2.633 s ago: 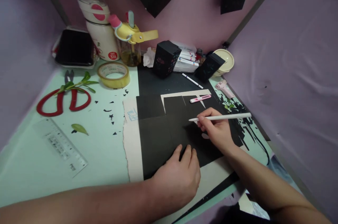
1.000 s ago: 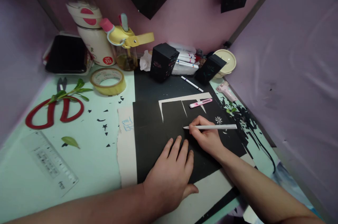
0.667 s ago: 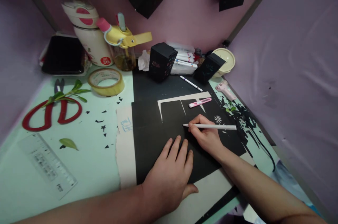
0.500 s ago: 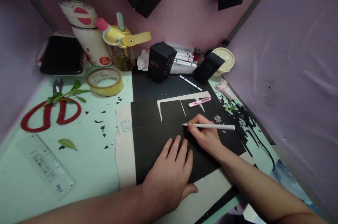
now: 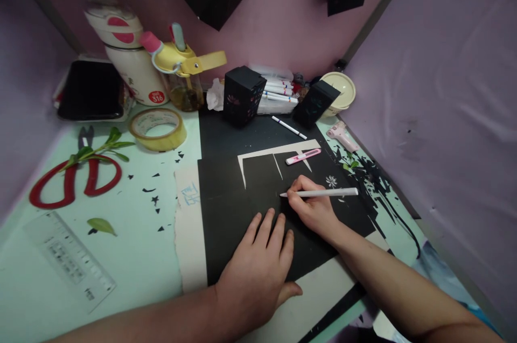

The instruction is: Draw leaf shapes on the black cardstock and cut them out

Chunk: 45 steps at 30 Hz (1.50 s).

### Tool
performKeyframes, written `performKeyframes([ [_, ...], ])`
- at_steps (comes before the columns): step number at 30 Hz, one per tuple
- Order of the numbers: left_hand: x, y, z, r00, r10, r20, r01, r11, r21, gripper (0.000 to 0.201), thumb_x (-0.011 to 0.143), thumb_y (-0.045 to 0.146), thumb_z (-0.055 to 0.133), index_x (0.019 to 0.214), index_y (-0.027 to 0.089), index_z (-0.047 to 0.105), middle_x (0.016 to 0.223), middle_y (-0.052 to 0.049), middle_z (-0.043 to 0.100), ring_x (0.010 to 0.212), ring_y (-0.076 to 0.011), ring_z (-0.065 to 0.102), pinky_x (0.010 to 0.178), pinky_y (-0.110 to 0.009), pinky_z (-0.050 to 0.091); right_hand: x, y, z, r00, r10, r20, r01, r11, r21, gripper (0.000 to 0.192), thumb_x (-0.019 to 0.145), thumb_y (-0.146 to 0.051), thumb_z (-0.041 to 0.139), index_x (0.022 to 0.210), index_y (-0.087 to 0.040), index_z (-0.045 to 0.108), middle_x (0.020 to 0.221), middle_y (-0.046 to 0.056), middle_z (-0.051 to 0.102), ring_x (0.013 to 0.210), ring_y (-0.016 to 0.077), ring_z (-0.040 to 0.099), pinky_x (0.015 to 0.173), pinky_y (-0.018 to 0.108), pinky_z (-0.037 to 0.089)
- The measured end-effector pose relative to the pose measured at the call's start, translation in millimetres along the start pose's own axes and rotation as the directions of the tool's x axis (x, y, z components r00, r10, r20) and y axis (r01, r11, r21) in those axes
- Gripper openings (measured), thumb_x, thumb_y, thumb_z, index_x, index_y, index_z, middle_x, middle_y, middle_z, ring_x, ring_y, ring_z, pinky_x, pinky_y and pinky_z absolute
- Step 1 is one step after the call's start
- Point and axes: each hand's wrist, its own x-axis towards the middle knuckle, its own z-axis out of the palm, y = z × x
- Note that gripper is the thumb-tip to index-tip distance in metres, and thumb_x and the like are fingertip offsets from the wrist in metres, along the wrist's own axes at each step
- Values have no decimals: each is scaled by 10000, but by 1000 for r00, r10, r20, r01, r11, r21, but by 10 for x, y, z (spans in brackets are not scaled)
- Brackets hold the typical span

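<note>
The left hand [image 5: 258, 273] lay flat, fingers together, on the matte black sheet [image 5: 242, 214], having slid slightly up it since a moment earlier. Just beyond, the right hand [image 5: 313, 208] stayed clamped on the slim white stylus [image 5: 323, 192], tip touching the sheet. Farther off lay a pink cutter [image 5: 298, 157] and glossy tape roll [image 5: 157, 128].

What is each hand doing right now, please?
Left hand: open, pressed flat on the black paper sheet.
Right hand: closed, holding the slim white stylus pen.
</note>
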Motion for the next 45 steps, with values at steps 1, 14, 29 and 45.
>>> performKeyframes([
  [1, 1, -1, -1, 1000, 2, -1, -2, 1000, 0, 779, 803, 725, 588, 1253, 90, 635, 1371, -229, 569, 1285, -412, 520, 1062, -521, 407, -4, -2, -3, 1000, 7, -4, -7, 1000, -1, 222, 839, -210, 555, 643, -224, 451, 566, -47, 486, 533, 118, 440, 534, 257, 349],
  [14, -11, -15, 6, 1000, 10, 9, -10, 1000, -2, 781, 821, 723, 566, 1277, 91, 618, 1391, -230, 550, 1304, -413, 500, 1074, -525, 385, -15, -36, -13, 1000, 11, 25, -12, 1000, 26, 189, 828, -211, 579, 645, -211, 531, 592, -31, 558, 538, 118, 484, 543, 255, 384],
  [29, 1, -7, -5, 1000, 6, 8, -6, 1000, -1, 771, 816, 725, 570, 1263, 100, 632, 1380, -216, 566, 1291, -406, 516, 1065, -517, 403, -20, -23, -9, 1000, 4, -22, -3, 1000, 21, 205, 827, -199, 571, 643, -219, 484, 596, -34, 527, 555, 124, 474, 546, 260, 374],
  [45, -8, -34, -21, 997, 12, 82, -12, 1000, 0, 745, 868, 705, 506, 1321, 119, 590, 1432, -217, 515, 1329, -416, 469, 1066, -546, 392, 67, 6, -118, 961, 224, -163, -183, 955, 234, 119, 845, -271, 627, 756, -214, 572, 621, -33, 569, 542, 117, 501, 507, 235, 410],
])
